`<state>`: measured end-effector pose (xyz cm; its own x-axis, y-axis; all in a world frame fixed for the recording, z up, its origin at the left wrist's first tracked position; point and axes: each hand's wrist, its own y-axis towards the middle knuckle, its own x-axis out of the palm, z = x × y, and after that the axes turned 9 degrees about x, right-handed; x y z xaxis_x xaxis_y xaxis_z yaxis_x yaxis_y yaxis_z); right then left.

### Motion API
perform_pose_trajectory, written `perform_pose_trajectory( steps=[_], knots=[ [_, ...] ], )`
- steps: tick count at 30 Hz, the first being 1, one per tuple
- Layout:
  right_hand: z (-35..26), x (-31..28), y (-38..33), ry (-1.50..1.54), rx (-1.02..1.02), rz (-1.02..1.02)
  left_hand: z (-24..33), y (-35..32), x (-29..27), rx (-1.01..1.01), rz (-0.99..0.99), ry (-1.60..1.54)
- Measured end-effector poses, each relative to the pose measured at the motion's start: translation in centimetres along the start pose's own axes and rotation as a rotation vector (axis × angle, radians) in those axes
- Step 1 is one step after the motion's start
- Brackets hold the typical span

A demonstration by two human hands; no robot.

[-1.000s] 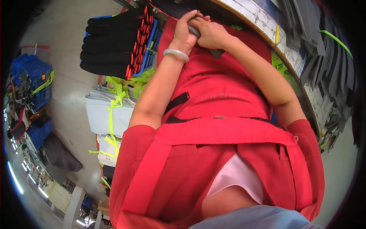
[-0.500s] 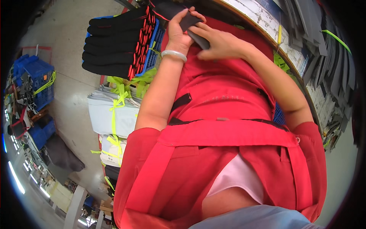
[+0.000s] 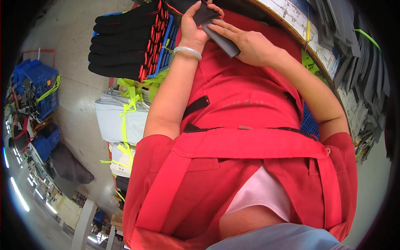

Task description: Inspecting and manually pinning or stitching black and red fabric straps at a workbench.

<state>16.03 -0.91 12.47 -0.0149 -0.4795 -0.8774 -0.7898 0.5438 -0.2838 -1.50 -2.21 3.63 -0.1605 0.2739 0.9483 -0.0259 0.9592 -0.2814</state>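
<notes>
My left hand (image 3: 194, 28), with a pale bangle at the wrist, is closed around a dark cloth piece (image 3: 204, 15) at the top of the view. Red edging shows on the dark material beside that hand. A flat grey end (image 3: 227, 45) of the held piece sticks out toward me, over my red apron. Across this grey end lies my right hand (image 3: 259, 48), its fingers stretched out flat and touching it. The right thumb is hidden.
Left of my hands, a blue crate (image 3: 165, 62) holds stacked black pieces (image 3: 121, 46) with red edges. Nearer lie pale sheets (image 3: 118, 121) tied with yellow-green strips. On the right, grey sheets (image 3: 362, 54) hang by a worn table edge (image 3: 287, 25). Another blue crate (image 3: 43, 87) stands far left.
My right hand has turned and come to lie along the grey end, which now extends farther out toward me. The left hand keeps its hold and has shifted slightly up.
</notes>
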Motion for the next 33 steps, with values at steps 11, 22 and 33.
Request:
perform_pose_trajectory(
  steps=[11,22,33],
  knots=[
    [-0.5,2.4,4.4,-0.057,0.021,0.192,-0.4,0.6,-0.4,0.06,-0.052,0.133],
    [0.6,3.3,6.9,-0.187,-0.049,0.281,0.0,1.2,-1.2,0.146,-0.062,0.344],
    [0.1,2.7,6.3,-0.233,-0.008,0.182,0.3,0.0,-0.8,0.188,0.001,0.426]
  ],
)
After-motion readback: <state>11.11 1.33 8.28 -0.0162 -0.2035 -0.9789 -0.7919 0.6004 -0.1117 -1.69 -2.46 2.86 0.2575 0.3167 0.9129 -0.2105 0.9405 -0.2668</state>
